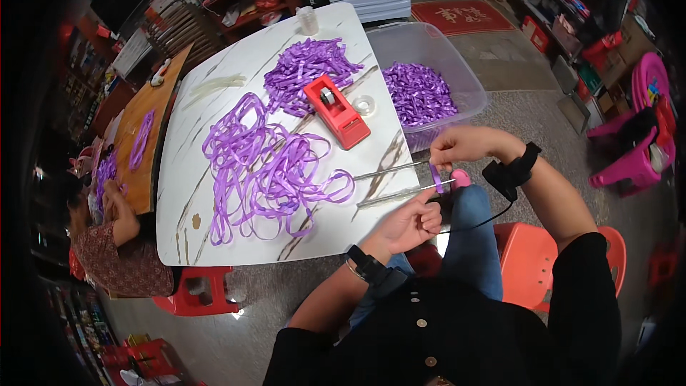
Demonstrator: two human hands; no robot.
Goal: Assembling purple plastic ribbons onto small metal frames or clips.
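Note:
Two thin metal rods (391,171) reach out past the right edge of the white table, and a short band of purple ribbon (437,179) spans their free ends. My right hand (463,146) pinches this ribbon at the upper rod. Just below the lower rod is my left hand (410,226), fingers curled in beside the ribbon's lower end; what they hold, if anything, is hidden. A loose tangle of purple ribbon (271,171) lies on the table left of the rods. Behind it stands a red tape dispenser (346,125), with a clear tape roll (364,105) next to it.
Folded purple ribbon pieces (304,68) are heaped on the white table (179,225), near a plastic cup stack (307,21). A clear bin (468,89) holds more purple pieces. At left, another person (118,250) sits by a wooden table (146,171). Red stools (525,264) stand nearby.

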